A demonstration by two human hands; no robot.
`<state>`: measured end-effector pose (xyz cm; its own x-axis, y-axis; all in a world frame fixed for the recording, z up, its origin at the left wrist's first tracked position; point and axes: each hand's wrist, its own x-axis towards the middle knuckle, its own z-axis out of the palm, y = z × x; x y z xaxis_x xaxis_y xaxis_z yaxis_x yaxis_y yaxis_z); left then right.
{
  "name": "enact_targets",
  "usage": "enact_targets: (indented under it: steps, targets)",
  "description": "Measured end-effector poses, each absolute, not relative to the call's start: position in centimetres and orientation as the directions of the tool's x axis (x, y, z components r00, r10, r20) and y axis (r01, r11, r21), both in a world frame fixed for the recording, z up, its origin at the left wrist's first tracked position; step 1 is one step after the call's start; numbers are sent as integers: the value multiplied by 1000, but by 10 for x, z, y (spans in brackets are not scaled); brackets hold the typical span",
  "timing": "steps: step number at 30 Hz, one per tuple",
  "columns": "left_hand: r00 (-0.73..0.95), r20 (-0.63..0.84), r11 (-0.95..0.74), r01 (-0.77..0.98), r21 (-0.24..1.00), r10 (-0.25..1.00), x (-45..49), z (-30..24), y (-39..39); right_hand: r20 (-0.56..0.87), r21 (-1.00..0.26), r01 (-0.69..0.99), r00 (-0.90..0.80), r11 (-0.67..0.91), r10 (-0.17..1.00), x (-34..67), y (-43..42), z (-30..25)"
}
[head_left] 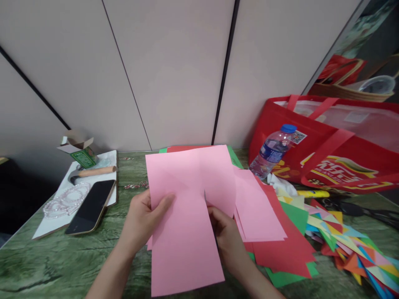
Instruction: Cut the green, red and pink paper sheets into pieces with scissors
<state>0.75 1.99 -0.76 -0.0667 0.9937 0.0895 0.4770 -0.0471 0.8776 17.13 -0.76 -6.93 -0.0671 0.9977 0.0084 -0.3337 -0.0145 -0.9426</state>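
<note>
A sheet of pink paper (183, 241) is held up in front of me, with a faint crease down its upper part. A split runs from about its middle down to the bottom, and the right part curls away. My left hand (145, 218) pinches the left edge, thumb lying on the front. At the split, my right hand (226, 234) has its fingers bent closed on the right part's edge; its fingertips are partly hidden. Behind lie more pink sheets (258, 207), above red sheets (283, 241) and green sheets (286, 274).
Left, a white board (46, 222) bears a phone (90, 207), a beaded string (67, 201), a wooden-handled hammer (96, 171) and a small green box (84, 155). Right are a water bottle (272, 151), red bag (289, 166), yellow stick (313, 194) and folded coloured papers (349, 241).
</note>
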Motion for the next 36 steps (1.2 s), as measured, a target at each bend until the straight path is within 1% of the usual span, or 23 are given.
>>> enact_targets:
  steps: [5, 16, 36]
  targets:
    - [-63, 97, -54, 489, 871, 993, 7, -7, 20, 0, -932, -362, -59, -22, 998, 171, -8, -69]
    - [-67, 86, -43, 491, 870, 994, 8, -8, 21, -13, -932, -361, -40, -27, 999, 170, -8, -66]
    - [-63, 81, -45, 439, 897, 995, 7, -11, 20, -37, -955, -294, -14, -40, 999, 171, -8, -67]
